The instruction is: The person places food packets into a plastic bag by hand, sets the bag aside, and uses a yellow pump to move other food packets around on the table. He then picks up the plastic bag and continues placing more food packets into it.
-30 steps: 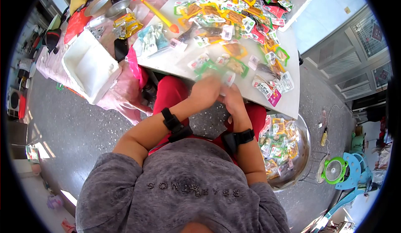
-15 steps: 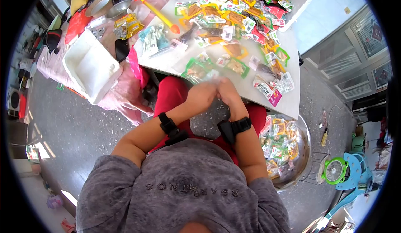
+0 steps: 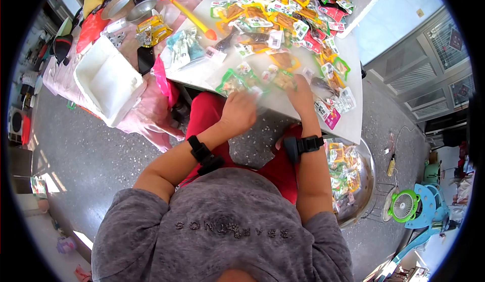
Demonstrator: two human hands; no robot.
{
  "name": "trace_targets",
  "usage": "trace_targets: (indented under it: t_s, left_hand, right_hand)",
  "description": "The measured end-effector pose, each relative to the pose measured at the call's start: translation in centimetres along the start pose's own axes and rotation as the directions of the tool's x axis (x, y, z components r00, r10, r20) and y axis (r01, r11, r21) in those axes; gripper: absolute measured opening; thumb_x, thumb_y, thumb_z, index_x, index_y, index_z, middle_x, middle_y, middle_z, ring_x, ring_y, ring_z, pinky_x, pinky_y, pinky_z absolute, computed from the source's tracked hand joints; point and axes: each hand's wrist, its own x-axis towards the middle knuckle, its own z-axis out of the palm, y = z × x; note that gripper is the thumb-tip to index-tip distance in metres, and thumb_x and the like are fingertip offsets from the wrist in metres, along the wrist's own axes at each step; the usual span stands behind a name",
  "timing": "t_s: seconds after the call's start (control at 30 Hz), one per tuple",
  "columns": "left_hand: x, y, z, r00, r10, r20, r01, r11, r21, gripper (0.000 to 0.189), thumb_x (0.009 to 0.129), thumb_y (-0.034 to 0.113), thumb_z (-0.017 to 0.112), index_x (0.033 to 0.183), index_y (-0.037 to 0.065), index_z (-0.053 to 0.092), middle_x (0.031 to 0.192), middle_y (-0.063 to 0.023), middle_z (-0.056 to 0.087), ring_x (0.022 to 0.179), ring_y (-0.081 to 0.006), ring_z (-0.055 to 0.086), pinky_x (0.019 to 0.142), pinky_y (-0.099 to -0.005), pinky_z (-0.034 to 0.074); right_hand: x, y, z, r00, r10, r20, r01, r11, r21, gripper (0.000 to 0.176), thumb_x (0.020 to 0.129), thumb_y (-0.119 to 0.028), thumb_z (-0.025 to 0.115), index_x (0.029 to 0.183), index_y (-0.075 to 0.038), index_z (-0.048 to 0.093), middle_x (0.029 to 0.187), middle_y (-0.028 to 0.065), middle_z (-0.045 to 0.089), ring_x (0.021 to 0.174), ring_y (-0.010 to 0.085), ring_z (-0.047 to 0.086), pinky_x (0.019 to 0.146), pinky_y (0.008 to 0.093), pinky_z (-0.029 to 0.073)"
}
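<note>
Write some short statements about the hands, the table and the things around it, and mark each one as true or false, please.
1. The right hand reaches onto the table among the snack packets. True.
2. The metal basin on the floor is empty. False: it holds many packets.
3. Each wrist wears a black band, left and right. True.
4. The white foam box lies on the person's right. False: it lies on the left, beside the table.
5. The left hand and the right hand are pressed together. False: they are apart, the left near the table's edge.
</note>
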Motion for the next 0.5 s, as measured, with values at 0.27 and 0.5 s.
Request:
trace_targets:
  t_s: [0.27,0.5]
  left_hand:
    - [1.1,1.3,-0.1,0.997,-0.079,-0.013,0.079,0.996,0.039,0.031,0.06,0.017,0.059,0.089,0.007,0.053,0.103,-0.0093,0.048,0.103,-0.0308,0.038,0.084,-0.0464,0.031]
    - [0.9,1.0,0.2,0.996,-0.083,-0.03,0.084,0.996,0.034,0.023,0.062,0.012,0.053,0.084,0.005,0.054,0.098,-0.0101,0.051,0.098,-0.0305,0.043,0.081,-0.0421,0.035]
  right_hand:
    - [0.4,0.2,1.5,0.965,0.026,0.262,0.051,0.958,-0.281,0.041,0.068,-0.018,0.053,0.106,-0.006,0.044,0.115,0.0131,0.04,0.1,0.0297,0.045,0.079,0.0411,0.04]
    - [0.7,0.3,0.6,0.996,0.014,0.085,0.0,0.986,-0.165,0.024,0.074,-0.016,0.049,0.094,-0.002,0.05,0.084,0.0152,0.055,0.078,0.0319,0.053,0.068,0.0386,0.043]
